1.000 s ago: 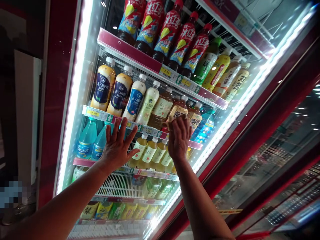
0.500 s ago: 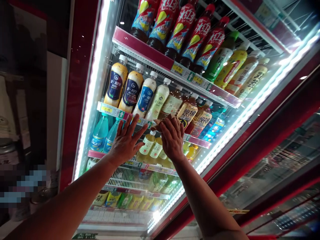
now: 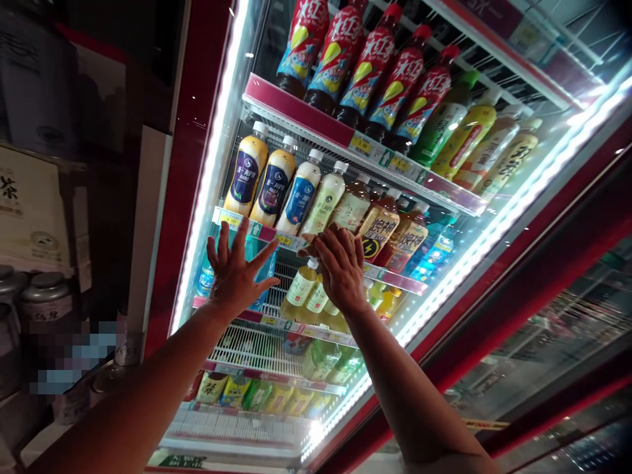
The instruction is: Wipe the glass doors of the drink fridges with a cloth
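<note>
My left hand (image 3: 236,268) is spread, fingers apart, against the glass door of a lit drinks fridge, in front of the shelf with blue bottles (image 3: 206,276). Further right, my right hand (image 3: 342,270) presses a crumpled brownish cloth (image 3: 309,245) to the same glass. Its fingers are bent over the cloth and hide most of it. Behind that hand are a pale green bottle (image 3: 324,197) and a tea bottle with a cream label (image 3: 380,227), both inside the fridge.
Red-labelled iced tea bottles (image 3: 340,56) line an upper shelf. The fridge's dark red frame (image 3: 185,178) runs down the left, beside lidded tins (image 3: 47,296). Another red-framed glass door (image 3: 543,316) lies to the right.
The view has shifted, with the fridge now further right and more of the left side showing. My left hand has moved left across the glass, away from my right hand, which keeps the cloth.
</note>
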